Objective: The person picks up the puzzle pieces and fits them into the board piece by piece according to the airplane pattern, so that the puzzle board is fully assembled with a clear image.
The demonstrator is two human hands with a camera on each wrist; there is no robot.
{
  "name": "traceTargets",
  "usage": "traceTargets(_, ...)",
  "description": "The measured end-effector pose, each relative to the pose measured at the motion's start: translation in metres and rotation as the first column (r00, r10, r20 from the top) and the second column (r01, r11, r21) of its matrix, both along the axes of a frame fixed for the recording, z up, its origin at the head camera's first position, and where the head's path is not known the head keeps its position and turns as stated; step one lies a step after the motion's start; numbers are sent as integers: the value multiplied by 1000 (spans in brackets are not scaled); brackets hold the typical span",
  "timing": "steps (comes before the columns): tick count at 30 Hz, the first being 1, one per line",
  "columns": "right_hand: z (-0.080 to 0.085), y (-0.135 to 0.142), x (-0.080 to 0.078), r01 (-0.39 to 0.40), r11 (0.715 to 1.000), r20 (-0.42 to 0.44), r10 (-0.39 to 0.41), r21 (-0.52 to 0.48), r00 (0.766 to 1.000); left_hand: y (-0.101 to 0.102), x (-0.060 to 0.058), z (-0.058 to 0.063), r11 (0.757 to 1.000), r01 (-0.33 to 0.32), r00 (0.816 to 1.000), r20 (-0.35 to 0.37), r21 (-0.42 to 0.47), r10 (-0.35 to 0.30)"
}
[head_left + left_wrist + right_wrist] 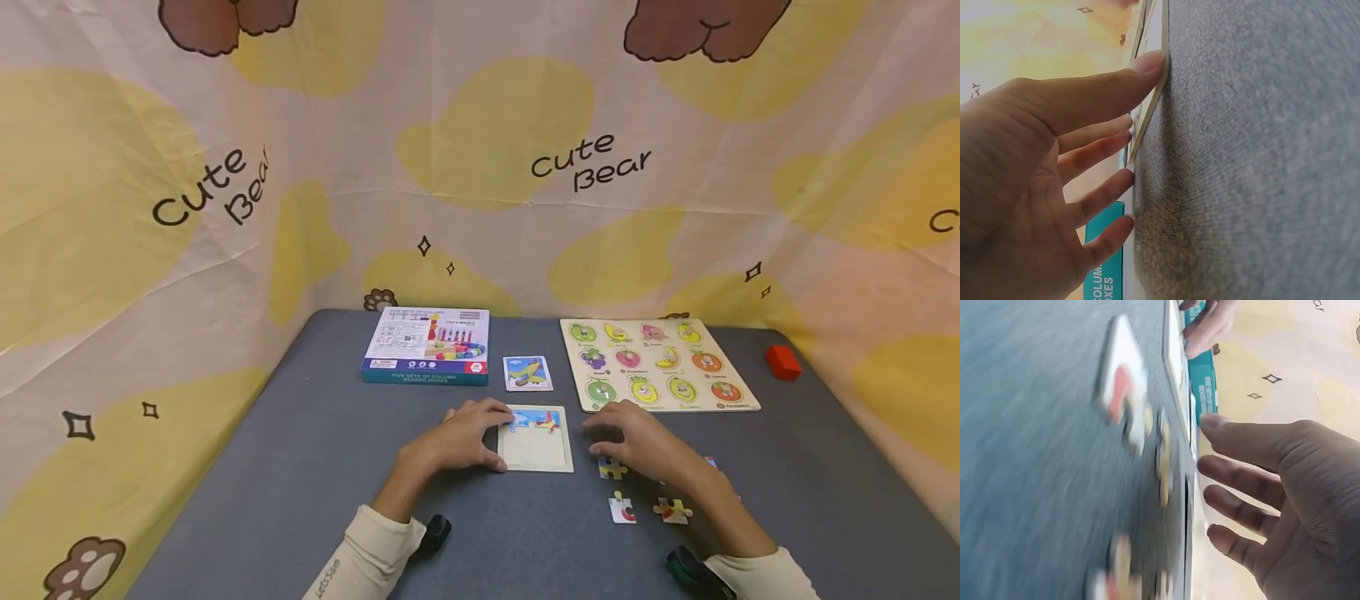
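A small wooden puzzle tray [536,450] lies on the grey table, with joined pieces showing blue sky and part of a plane along its far side. My left hand [463,437] grips the tray's left side, thumb at the near corner and a fingertip by the far one. In the left wrist view the thumb [1147,62] presses on the rim. To the right, my right hand [645,440] hovers with loosely bent fingers and holds nothing. Beneath and in front of it are loose jigsaw pieces, among them a white-and-red piece [622,508] and a yellow piece [672,511].
Behind the tray lies a picture card [527,374] of a yellow plane. A beaded-toy box [426,347] stands at the back left. On the back right are a fruit puzzle board [697,402] and a red block [783,363]. Printed cloth walls [480,250] enclose the table.
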State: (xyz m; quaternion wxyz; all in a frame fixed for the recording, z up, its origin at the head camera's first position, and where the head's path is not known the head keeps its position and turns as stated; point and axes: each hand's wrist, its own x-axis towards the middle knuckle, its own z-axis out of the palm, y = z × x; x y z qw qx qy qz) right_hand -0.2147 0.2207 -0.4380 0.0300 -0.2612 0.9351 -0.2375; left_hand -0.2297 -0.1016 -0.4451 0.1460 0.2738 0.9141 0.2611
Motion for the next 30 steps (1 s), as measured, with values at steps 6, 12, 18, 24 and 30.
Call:
traceTargets(6,0,22,17,-23,998,8,22,53,1000,-2,0,2,1000,0,1000,2,-17,0)
traceTargets(12,-2,33,27,-26,996,18,25,90,1000,-3,0,1,1000,-2,1000,14,-5,2)
traceTargets(18,-4,34,30,-23,996,0,23,87,1000,-3,-2,-1,1000,-10,1000,18,7,10)
traceTargets(24,-5,33,30,-13,996,3,13,91,1000,-3,-1,0,1000,-19,999,28,20,18)
traceTargets(30,-3,30,30,-4,994,-13,5,109,1000,-3,-1,0,1000,-24,1000,21,20,23)
